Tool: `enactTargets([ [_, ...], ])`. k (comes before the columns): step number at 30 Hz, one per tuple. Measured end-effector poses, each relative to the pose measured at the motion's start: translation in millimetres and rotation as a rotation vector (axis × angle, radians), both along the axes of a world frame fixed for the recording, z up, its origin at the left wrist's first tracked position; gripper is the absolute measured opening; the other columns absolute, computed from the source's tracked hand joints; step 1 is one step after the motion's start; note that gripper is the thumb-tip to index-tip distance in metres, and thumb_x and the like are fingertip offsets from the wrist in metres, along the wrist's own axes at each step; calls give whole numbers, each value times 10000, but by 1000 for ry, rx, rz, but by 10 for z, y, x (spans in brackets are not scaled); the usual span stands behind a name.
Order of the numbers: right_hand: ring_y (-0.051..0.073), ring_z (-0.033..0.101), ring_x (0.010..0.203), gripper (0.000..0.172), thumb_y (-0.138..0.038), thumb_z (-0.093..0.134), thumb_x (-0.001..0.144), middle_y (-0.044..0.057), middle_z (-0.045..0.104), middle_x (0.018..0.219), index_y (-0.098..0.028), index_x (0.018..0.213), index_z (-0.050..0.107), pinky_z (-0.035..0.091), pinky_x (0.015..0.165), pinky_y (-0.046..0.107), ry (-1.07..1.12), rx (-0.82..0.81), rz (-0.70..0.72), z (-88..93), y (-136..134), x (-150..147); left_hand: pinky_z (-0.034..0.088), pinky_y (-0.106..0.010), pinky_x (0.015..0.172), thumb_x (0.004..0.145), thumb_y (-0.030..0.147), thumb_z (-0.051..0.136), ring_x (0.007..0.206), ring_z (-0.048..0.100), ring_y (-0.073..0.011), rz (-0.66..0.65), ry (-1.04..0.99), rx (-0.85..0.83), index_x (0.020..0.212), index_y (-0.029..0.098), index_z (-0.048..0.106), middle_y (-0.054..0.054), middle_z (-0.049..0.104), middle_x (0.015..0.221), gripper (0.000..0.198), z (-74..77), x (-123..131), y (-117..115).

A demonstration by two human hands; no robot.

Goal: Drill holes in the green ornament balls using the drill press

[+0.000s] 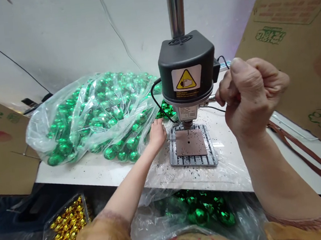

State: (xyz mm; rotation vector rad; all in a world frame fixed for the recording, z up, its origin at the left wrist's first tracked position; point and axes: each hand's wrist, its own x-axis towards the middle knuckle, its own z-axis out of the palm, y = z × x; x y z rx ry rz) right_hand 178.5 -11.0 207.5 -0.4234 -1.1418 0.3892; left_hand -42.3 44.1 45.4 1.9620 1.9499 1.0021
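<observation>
A small bench drill press (187, 67) with a black motor housing and a hand-warning label stands in the middle. On its right side, my right hand (249, 91) is closed around the feed lever (211, 98), most of which the fist hides. The drill bit points down over a brown square pad (191, 143) with a small hole, lying on the slotted metal base (174, 160). My left hand (158, 133) is at the mouth of a clear plastic bag (38, 121), beside shiny green balls (165, 111). Its fingertips are hidden, so its grip is unclear.
Dark shavings surround the base on the white table (229, 174). Cardboard boxes (298, 44) flank both sides. A brown strap (298, 147) lies at right. Below the table edge are more green balls (200, 211) in plastic and a clear tray of gold balls (67, 229).
</observation>
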Motion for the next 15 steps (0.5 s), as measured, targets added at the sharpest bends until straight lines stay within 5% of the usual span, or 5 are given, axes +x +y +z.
enactTargets([
  [7,111,297,392,502,-389,680,921,-34,358,450,-245,546,379,273,402,381,-45,-1,-22,-17,-12,18,413,-590,1122,891,152,669,1316,595,-432,113,-50,-59,1136,173,647,-236,682,1283,246,-69,-42,799],
  [15,109,313,405,503,-375,694,911,-32,319,455,-238,532,394,252,422,382,-32,21,-17,-23,-4,21,453,-542,1095,811,136,714,1183,654,-368,-4,-214,15,1166,171,650,-175,725,1155,362,-188,-159,764],
])
